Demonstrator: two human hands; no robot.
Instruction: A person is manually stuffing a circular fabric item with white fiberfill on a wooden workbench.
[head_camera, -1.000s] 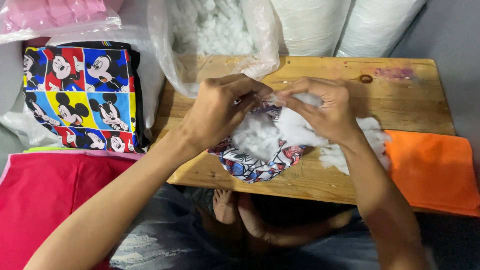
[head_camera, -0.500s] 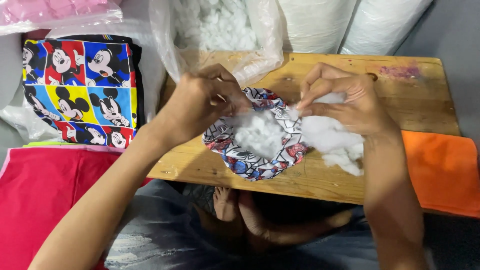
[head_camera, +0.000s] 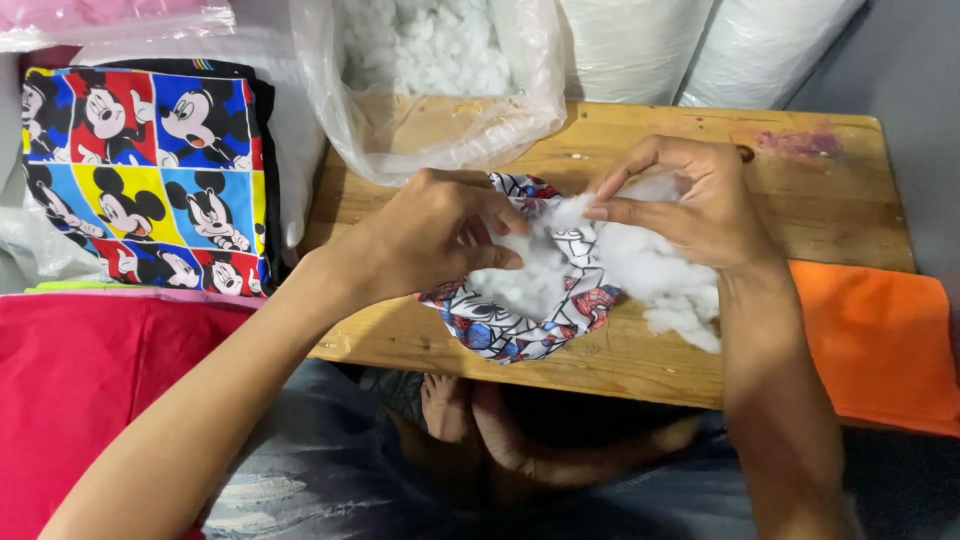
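A small printed fabric cover (head_camera: 520, 325) with a red, blue and white cartoon pattern lies on the low wooden table (head_camera: 640, 355). My left hand (head_camera: 430, 235) grips its open edge and pinches white stuffing at the mouth. My right hand (head_camera: 690, 205) holds a clump of white fibre stuffing (head_camera: 665, 275) against the opening, fingers pinched on it. More stuffing shows inside the cover.
A clear plastic bag of white stuffing (head_camera: 430, 70) stands at the table's back. A stack of cartoon-mouse fabric (head_camera: 150, 170) lies left, red cloth (head_camera: 90, 390) below it, orange cloth (head_camera: 880, 340) right. White rolls (head_camera: 690, 45) lean behind. My bare feet (head_camera: 470, 420) rest under the table.
My right hand has moved left, bringing the stuffing clump back to the cover's opening. My left hand has shifted down and right on the cover's edge.
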